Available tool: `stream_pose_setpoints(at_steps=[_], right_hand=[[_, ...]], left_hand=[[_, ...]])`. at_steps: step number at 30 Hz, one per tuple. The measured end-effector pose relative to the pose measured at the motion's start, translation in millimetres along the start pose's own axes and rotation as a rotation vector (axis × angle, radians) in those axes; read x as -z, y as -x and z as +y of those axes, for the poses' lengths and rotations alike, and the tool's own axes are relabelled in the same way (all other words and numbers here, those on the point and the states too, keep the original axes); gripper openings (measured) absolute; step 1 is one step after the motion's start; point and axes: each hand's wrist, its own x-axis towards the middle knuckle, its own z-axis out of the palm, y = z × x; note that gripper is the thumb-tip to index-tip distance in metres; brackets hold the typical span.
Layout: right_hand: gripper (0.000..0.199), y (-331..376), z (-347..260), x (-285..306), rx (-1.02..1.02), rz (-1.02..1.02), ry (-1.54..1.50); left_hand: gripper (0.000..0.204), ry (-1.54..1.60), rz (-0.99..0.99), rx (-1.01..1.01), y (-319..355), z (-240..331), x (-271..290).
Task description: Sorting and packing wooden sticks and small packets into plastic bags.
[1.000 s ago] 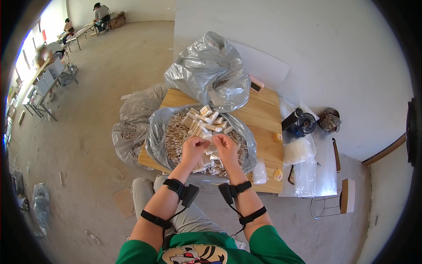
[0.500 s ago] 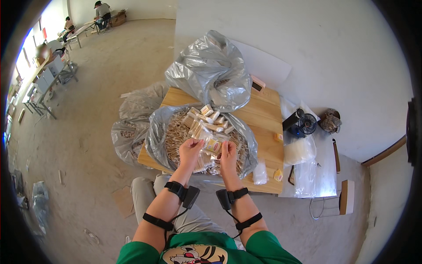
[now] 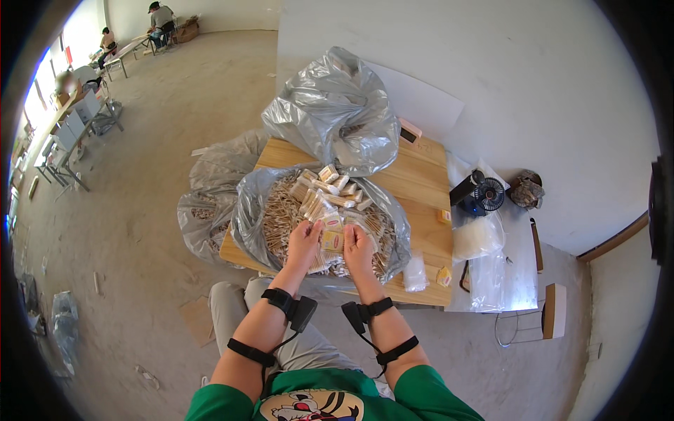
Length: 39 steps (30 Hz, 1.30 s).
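A small clear packet with a yellow and red label is held between my two hands. My left hand has its fingers closed on the packet's left side. On the opposite side my right hand pinches it, its fingertips partly hidden. Both hands are over a grey plastic bag with its mouth spread wide, full of loose cotton swabs. Just beyond my hands, several filled packets of swabs lie piled on the loose ones.
The bag rests on a wooden table. Behind it stands another grey bag; more bags are at the left. Clear plastic bags and a yellow card lie at the right, near a side table with a small fan.
The packet has turned from slanting sideways to more upright, its label now facing up. My hands have shifted slightly left and lower around it.
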Motion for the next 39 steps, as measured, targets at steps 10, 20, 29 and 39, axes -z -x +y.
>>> stream_pose_setpoints(at_steps=[10,20,29,39], right_hand=[[0.035,-34.0,39.4,17.6,-0.150,0.032,0.179],[0.027,-82.3,108.0,58.3,-0.169,0.210,0.381],[0.034,-76.3,96.5,45.2,-0.077,0.057,0.503],[0.017,-72.7,103.3,48.5,-0.106,0.078,0.428]], left_hand=[[0.038,-0.318,0.194,-0.112,-36.2,-17.8,12.9],[0.038,-0.119,0.148,0.005,-37.2,-11.0,15.2],[0.039,-0.019,0.176,0.039,-35.2,-28.3,29.5],[0.034,0.112,0.168,0.060,-21.3,-16.6,24.8]])
